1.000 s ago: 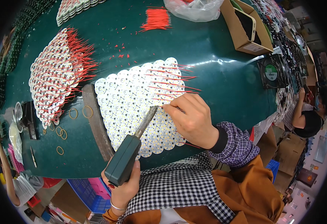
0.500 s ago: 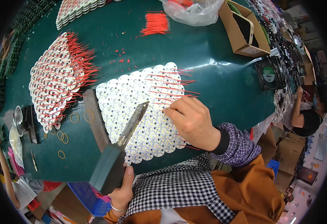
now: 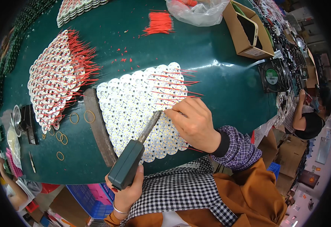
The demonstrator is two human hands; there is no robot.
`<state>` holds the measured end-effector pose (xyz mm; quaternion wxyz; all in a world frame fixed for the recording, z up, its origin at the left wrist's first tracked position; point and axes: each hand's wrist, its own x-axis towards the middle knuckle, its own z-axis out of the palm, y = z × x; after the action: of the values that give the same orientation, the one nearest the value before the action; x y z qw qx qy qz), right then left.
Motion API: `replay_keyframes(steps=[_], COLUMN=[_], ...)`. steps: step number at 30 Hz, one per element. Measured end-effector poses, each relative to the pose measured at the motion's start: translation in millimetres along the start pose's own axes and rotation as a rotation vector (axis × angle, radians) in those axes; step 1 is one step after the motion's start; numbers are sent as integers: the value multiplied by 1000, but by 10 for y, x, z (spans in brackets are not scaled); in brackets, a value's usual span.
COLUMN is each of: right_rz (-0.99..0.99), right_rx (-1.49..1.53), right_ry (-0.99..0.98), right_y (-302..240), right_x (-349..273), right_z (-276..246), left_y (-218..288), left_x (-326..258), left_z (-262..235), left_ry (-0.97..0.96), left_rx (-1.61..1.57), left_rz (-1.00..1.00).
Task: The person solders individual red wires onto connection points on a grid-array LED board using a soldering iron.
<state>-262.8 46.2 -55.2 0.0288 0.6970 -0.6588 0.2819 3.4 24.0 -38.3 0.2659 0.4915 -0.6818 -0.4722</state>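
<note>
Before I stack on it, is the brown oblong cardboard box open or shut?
Open: no lid covers the box, and a black, cream-rimmed slab protrudes.

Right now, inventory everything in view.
Board sheet: 1, white, centre
Metal-tipped tool: 1, green, lower centre
Wired boards: many, white/red, left
Board stack: 1, white, top
Wire bundle: 1, red, top
Bag: 1, translucent, top
Box: 1, brown, upper right
Fan: 1, black, right
Bar: 1, brown, sheet's left
Rubber bands: several, tan, left
Table: 1, green, beneath
Crate: 1, blue, lower left
Clutter: uncounted, mixed, rim
Co-workers: 2+, mixed, sides
Left hand: 1, bare, gripping tool
Right hand: 1, bare, over sheet
</note>
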Motion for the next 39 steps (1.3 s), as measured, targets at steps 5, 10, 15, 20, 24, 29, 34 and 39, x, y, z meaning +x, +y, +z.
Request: replay_keyframes(steps=[5,10,15,20,24,29,34,39], right_rz=[12,8,12,-1,10,59,15,-9], right_rx=[9,15,-9,7,11,42,50,56], right_ry=[38,38,32,35,-23,-22,7,7], right_y=[1,-2,16,9,-30,-141,-132,-103], right_x=[-10,-7,-15,31,74,243,501,590], right_z=[1,1,9,17,-37,-306,-398,-342], left_y=[-1,-37,63,-35,-95,84,90,-440], left_x=[-52,-102,-29,-144,-124,245,366,721], left_z=[-83,-72,-118,-175,-309,-789,-1567,-2098], left_ry=[-127,-85,-137,35,280,685,1082,1187], left_rx=[1,46,7,-195,-212,-280,13,362], left_rz=[-72,-55,-28,-163,4,2,411,78])
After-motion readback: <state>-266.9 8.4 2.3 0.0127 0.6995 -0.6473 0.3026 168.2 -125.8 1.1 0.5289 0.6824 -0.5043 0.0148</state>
